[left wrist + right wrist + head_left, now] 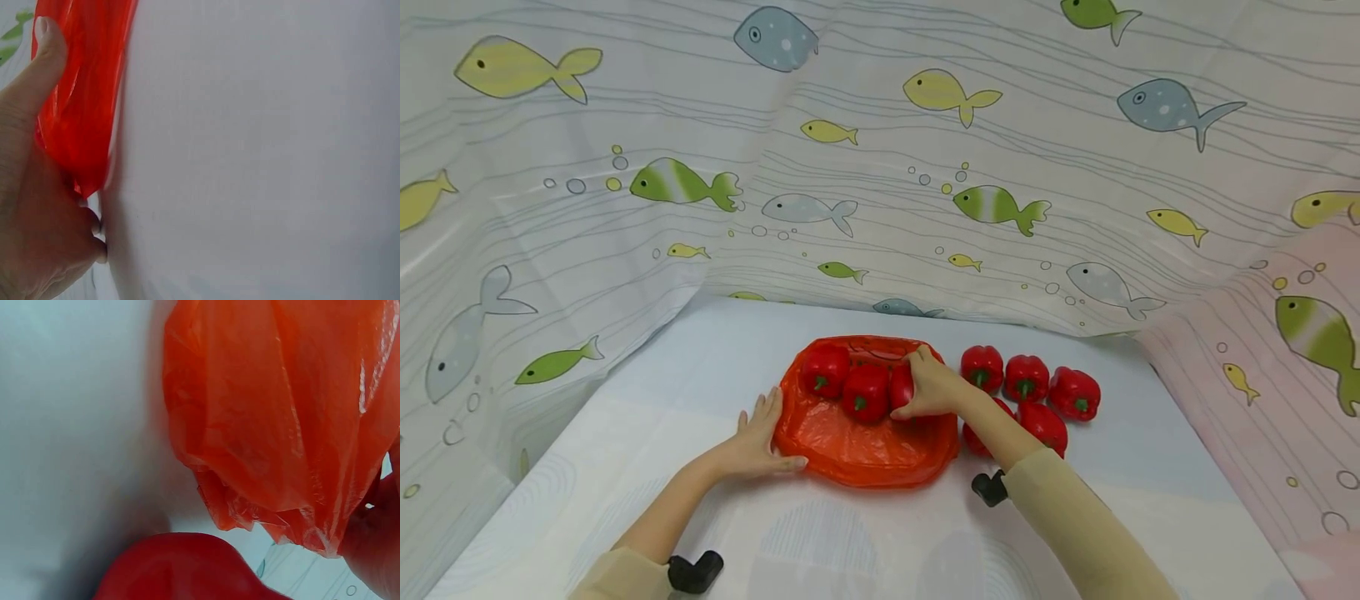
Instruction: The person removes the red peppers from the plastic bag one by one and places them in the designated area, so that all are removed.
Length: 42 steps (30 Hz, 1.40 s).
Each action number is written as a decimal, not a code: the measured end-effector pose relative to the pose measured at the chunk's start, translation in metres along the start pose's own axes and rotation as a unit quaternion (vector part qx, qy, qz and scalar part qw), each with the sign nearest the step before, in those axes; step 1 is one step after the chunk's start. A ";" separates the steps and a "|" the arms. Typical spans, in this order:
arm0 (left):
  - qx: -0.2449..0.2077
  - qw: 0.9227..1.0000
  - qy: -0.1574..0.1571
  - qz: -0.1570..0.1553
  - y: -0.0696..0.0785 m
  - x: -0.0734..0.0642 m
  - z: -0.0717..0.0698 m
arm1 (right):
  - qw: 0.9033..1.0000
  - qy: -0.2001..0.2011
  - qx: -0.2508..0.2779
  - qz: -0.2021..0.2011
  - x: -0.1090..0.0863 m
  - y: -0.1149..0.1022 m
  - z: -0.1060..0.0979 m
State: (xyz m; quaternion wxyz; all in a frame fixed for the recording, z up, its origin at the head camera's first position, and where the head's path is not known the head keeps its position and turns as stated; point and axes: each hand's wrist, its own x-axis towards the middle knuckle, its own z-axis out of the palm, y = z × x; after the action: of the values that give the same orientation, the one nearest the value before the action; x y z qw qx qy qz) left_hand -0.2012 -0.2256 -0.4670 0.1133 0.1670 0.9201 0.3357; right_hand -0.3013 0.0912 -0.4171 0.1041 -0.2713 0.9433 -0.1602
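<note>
An orange-red plastic bag (880,468) lies spread on the table with its mouth facing up. Inside its far half sit two red bell peppers, one at the left (826,372) and one beside it (867,394). My right hand (938,385) reaches into the bag and grips a third red bell pepper (900,388), mostly covered by the fingers. Against the bag's left side rests my left hand (758,442), fingers spread and thumb at the near rim. The left wrist view shows that thumb lying along the bag's wall (87,106).
Right of the bag stand several more red bell peppers (1027,377), some partly behind my right forearm; one pepper (175,572) shows beside the bag in the right wrist view. Fish-patterned sheeting (865,167) walls the white table (647,400) at the back and sides.
</note>
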 end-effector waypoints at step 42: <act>-0.004 1.000 0.003 0.003 -0.002 0.003 0.001 | 0.946 0.280 0.044 -0.159 -0.072 -0.024 -0.034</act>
State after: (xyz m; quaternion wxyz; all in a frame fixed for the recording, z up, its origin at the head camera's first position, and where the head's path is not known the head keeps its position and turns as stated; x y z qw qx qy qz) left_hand -0.2035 -0.2252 -0.4692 0.1108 0.1680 0.9186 0.3402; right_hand -0.2398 0.1197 -0.3694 -0.1787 -0.3572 0.8711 -0.2856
